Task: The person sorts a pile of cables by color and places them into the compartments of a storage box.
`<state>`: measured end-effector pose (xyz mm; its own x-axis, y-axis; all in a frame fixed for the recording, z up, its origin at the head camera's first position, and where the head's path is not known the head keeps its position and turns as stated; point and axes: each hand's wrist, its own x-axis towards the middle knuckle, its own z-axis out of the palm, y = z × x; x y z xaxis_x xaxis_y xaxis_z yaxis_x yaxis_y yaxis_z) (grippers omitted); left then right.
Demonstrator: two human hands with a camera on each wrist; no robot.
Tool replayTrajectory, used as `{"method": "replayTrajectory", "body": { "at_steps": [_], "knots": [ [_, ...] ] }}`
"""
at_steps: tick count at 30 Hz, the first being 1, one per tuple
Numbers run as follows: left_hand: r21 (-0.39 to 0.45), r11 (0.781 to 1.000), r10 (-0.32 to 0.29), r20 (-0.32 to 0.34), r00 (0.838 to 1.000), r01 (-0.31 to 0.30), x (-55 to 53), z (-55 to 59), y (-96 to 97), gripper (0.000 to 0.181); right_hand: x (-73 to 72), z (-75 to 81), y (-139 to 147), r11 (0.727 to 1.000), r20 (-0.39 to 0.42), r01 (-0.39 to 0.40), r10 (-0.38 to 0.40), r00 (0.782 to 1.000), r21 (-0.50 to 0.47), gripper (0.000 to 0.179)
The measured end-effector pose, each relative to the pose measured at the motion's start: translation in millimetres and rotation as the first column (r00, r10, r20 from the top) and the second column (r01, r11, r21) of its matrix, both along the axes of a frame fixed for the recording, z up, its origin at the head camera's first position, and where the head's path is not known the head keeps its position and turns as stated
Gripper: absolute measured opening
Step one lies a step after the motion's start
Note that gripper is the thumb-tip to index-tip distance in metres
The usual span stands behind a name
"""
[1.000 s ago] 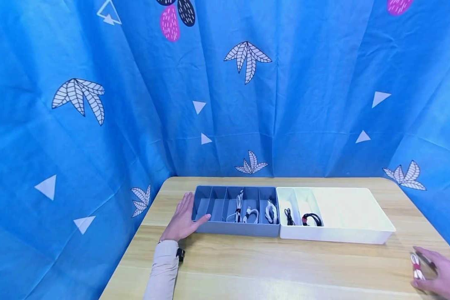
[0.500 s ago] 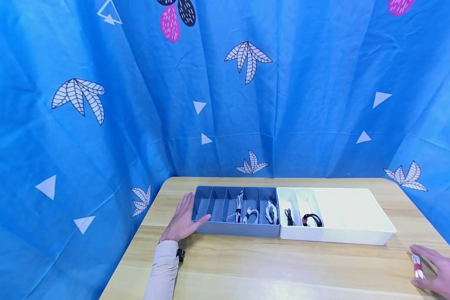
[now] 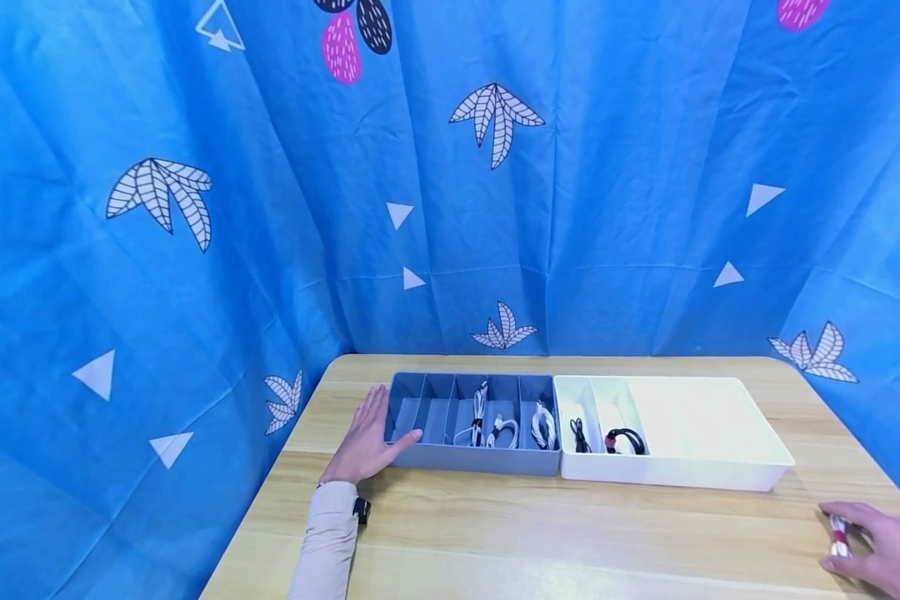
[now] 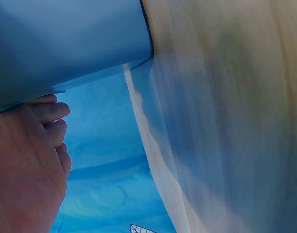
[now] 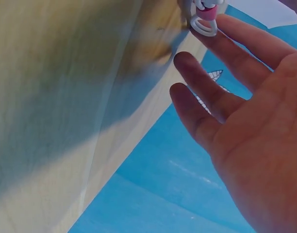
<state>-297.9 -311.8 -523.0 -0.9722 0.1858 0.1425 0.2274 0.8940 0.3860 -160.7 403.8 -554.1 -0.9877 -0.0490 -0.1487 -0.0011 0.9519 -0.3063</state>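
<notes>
My left hand [image 3: 360, 437] lies against the left end of a grey divided box [image 3: 480, 458], its fingers along the end wall and its thumb over the front rim. In the left wrist view, curled-looking fingertips [image 4: 56, 116] show beside the box's underside. At the table's right, my right hand [image 3: 881, 546] pinches a white bundled cable [image 3: 840, 537] with a red tie between thumb and fingertips. The right wrist view shows the cable's looped end [image 5: 204, 29] by the fingertips, while the other fingers stay extended; the thumb is mostly out of that view.
A white divided box [image 3: 675, 471] adjoins the grey one. White cables [image 3: 543, 427] lie in several grey compartments, and black cables [image 3: 626, 440] in two white ones. A blue patterned curtain [image 3: 450, 208] hangs behind the wooden table [image 3: 540, 533].
The right hand's fingers have closed in around the white cable, and less of it shows. A dark shape beside the cable is no longer visible. My left hand has stayed put.
</notes>
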Motion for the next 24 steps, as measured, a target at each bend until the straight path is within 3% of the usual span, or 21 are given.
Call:
{"method": "replayTrajectory", "body": {
  "at_steps": [9, 24],
  "knots": [
    [0.005, 1.0, -0.001, 0.001, 1.0, 0.001, 0.2, 0.0, 0.5, 0.109, -1.2, 3.0, -5, 1.0, -0.028, 0.017, -0.016, 0.999, 0.025, 0.088],
    [-0.008, 1.0, -0.001, -0.006, 1.0, 0.001, -0.6, -1.0, -0.4, 0.11, -0.7, 14.8, -16, 0.999, -0.182, 0.013, -0.005, 0.983, 0.045, 0.086]
  ]
}}
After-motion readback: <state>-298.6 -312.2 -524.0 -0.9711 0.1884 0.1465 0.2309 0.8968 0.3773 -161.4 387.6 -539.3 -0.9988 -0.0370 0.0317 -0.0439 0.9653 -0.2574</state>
